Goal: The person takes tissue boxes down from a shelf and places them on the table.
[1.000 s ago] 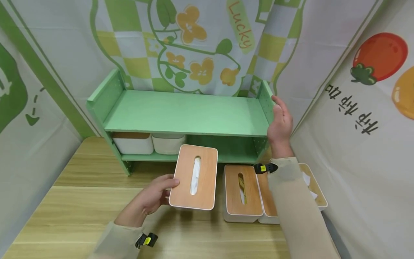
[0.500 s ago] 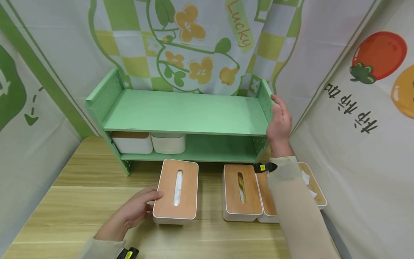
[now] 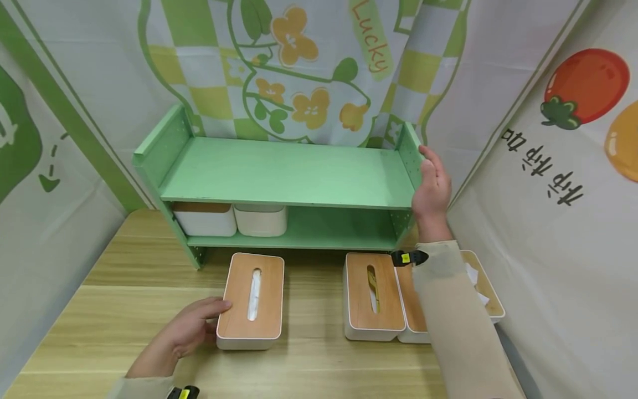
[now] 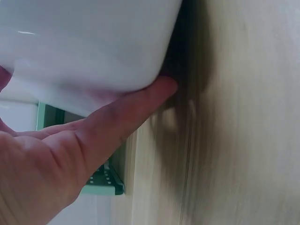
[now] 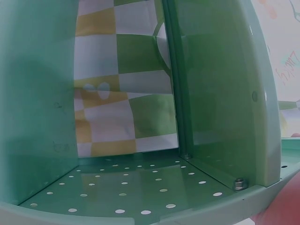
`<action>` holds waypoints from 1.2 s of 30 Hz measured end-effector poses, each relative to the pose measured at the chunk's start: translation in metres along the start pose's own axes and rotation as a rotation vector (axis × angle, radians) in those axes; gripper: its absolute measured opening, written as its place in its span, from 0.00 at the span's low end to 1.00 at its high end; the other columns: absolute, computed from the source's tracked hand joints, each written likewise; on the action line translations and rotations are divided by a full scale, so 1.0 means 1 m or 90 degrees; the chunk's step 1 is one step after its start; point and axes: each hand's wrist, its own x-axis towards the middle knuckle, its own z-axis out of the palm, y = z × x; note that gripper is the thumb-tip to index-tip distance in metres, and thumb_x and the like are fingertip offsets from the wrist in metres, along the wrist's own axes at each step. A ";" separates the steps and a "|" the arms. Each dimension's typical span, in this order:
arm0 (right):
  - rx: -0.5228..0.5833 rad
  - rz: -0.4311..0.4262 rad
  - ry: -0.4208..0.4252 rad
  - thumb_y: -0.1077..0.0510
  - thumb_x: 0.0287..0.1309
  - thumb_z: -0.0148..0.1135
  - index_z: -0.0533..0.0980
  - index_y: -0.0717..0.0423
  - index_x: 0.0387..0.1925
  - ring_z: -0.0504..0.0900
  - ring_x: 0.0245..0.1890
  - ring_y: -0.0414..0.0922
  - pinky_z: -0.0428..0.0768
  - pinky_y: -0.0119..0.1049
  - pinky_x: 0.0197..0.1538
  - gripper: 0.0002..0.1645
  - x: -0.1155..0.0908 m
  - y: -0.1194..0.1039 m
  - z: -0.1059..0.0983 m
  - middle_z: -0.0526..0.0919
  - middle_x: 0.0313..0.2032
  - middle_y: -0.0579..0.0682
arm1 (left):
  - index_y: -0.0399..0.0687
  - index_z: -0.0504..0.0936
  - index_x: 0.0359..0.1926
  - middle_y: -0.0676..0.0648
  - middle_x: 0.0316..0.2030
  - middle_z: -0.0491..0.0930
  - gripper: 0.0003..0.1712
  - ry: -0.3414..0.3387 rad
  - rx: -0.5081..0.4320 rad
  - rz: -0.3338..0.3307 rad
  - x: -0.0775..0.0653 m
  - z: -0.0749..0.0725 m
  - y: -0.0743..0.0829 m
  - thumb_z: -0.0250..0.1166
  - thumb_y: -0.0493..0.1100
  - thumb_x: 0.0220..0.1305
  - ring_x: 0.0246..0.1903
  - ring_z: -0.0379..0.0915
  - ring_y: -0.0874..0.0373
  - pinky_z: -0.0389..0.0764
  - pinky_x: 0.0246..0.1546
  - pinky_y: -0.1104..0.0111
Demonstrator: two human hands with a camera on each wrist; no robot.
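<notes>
A white tissue box (image 3: 269, 299) with a wood-coloured lid and white tissue in its slot is in my left hand (image 3: 191, 327). The thumb lies on the lid's left edge. In the left wrist view a finger (image 4: 136, 105) reaches under the white box wall (image 4: 89, 42), with a shadow between box and table. My right hand (image 3: 432, 191) rests against the outer side of the green shelf's right panel (image 3: 410, 158), its fingers fairly straight. In the right wrist view the lower compartment's perforated panel (image 5: 126, 187) fills the foreground, and only a blurred bit of hand shows.
Another wood-lidded tissue box (image 3: 366, 327) stands on the table (image 3: 314, 366) to the right, beside a similar one partly behind my right sleeve. An open bin (image 3: 490, 293) with white paper is farther right. Two white containers (image 3: 261, 221) fill the lower shelf's left part.
My left hand has carried the tissue box leftward and lower, down close to the table. The right hand has kept its place on the shelf's side.
</notes>
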 end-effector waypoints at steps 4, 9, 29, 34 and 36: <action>-0.004 -0.001 0.001 0.41 0.76 0.35 0.71 0.40 0.69 0.48 0.12 0.40 0.51 0.34 0.16 0.29 0.000 0.001 0.001 0.52 0.14 0.43 | 0.21 0.50 0.71 0.32 0.54 0.76 0.41 0.006 -0.005 -0.008 0.000 -0.003 0.002 0.55 0.47 0.75 0.46 0.80 0.41 0.82 0.43 0.49; -0.003 -0.005 0.002 0.41 0.76 0.35 0.71 0.41 0.69 0.48 0.12 0.40 0.52 0.35 0.17 0.29 0.001 0.002 0.001 0.52 0.14 0.43 | 0.24 0.46 0.74 0.33 0.54 0.77 0.43 0.010 0.002 -0.022 0.000 -0.008 0.003 0.56 0.46 0.74 0.47 0.79 0.41 0.81 0.44 0.50; 0.008 0.001 0.002 0.43 0.76 0.36 0.71 0.41 0.69 0.48 0.12 0.40 0.52 0.34 0.16 0.28 0.000 0.000 0.000 0.52 0.14 0.43 | 0.28 0.42 0.76 0.35 0.46 0.82 0.46 0.013 -0.002 -0.033 0.006 -0.013 0.005 0.60 0.43 0.72 0.42 0.82 0.43 0.82 0.40 0.49; 0.010 -0.006 0.002 0.42 0.76 0.36 0.71 0.41 0.69 0.48 0.11 0.40 0.51 0.34 0.15 0.28 0.000 0.001 0.000 0.52 0.13 0.43 | 0.28 0.44 0.76 0.33 0.45 0.82 0.46 0.006 -0.006 -0.027 0.016 0.001 0.005 0.62 0.43 0.71 0.41 0.82 0.43 0.83 0.38 0.50; 0.010 -0.010 0.003 0.42 0.76 0.36 0.71 0.40 0.69 0.48 0.11 0.40 0.51 0.34 0.15 0.28 0.001 0.002 0.000 0.52 0.13 0.43 | 0.29 0.46 0.76 0.33 0.44 0.82 0.46 0.010 -0.001 -0.027 0.019 0.007 0.005 0.62 0.43 0.70 0.39 0.82 0.43 0.83 0.36 0.49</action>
